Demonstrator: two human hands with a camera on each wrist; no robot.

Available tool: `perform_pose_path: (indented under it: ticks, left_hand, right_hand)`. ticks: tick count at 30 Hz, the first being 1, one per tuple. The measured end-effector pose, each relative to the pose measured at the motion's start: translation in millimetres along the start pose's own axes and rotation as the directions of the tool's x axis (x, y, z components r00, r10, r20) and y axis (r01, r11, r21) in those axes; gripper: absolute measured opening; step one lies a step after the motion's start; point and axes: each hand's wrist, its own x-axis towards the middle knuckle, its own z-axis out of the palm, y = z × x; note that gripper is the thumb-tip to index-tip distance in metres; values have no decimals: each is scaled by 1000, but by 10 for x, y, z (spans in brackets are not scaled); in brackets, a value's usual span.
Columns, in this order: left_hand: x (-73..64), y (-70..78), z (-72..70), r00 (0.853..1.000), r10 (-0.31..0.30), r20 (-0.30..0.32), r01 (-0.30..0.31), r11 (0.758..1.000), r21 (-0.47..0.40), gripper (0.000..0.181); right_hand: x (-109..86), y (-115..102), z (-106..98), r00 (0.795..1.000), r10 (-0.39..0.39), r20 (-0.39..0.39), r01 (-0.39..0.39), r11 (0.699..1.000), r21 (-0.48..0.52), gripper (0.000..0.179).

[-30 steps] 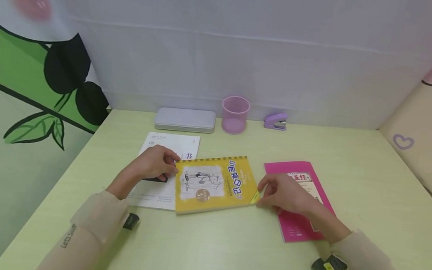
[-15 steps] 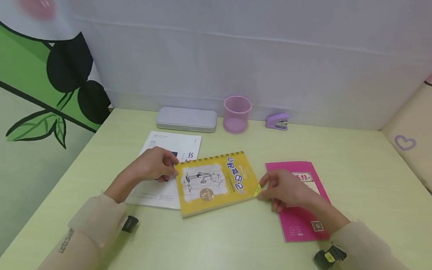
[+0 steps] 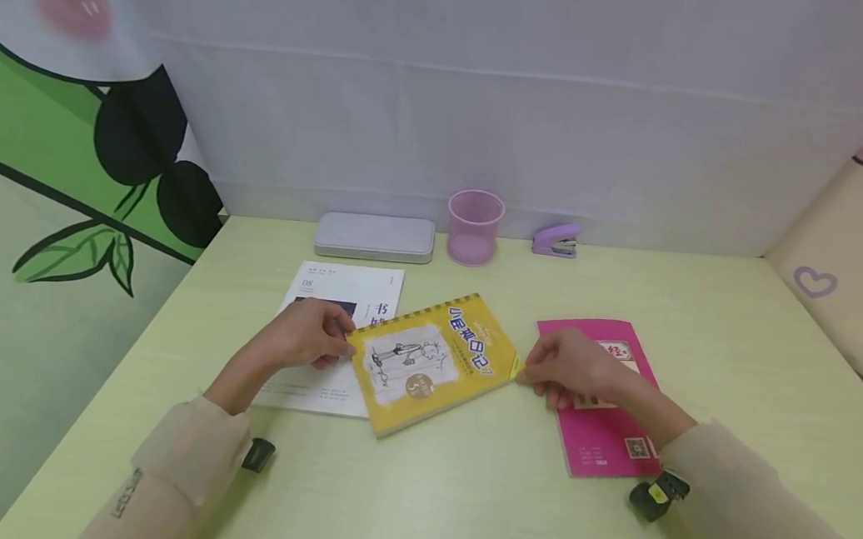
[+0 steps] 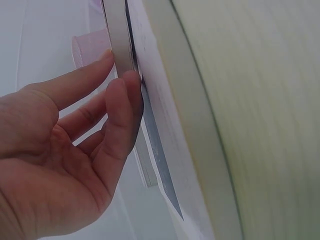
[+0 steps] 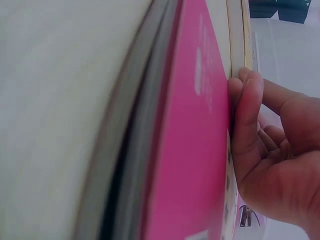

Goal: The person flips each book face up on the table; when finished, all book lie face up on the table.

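The yellow book is turned more steeply than a second ago — its right end is swung towards the back edge of the worktop. It is held near the worktop's middle, overlapping the white book, with the pink book to its right. Opposite ends are pinched between the fingers of the left hand and right hand — its angle is apparently being adjusted, not yet released.

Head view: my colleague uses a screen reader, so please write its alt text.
A person's hands pinch opposite corners of a yellow cartoon-covered Chinese book overlapping a white book; a pink book lies at right. Behind on the table sit a pencil case, pink cup and purple stapler.
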Motion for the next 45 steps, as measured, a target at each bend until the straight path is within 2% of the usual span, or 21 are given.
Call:
perform_pose_path:
  ticks: [13,19,31,39,45]
  left_hand:
    - [-90,-40,55,1000,24,13,-24,1000,-13,16]
    - [-183,-25,124,999,41,30,-41,999,-6,8]
    - [-261,28,243,999,31,28,-32,999,28,5]
    - [-296,44,299,998,64,28,-64,998,23,6]
    - [-314,71,328,998,57,38,-58,998,17,4]
  right_hand:
    - [104,8,-42,999,29,-31,-29,999,21,30]
    - [122,-1,-16,999,6,-34,-5,999,47,26]
    - [137,-70,33,997,26,-74,-23,999,36,35]
    - [171,-100,50,994,47,-99,-46,999,13,37]
    - [201,-133,48,985,85,-149,-86,996,-1,52]
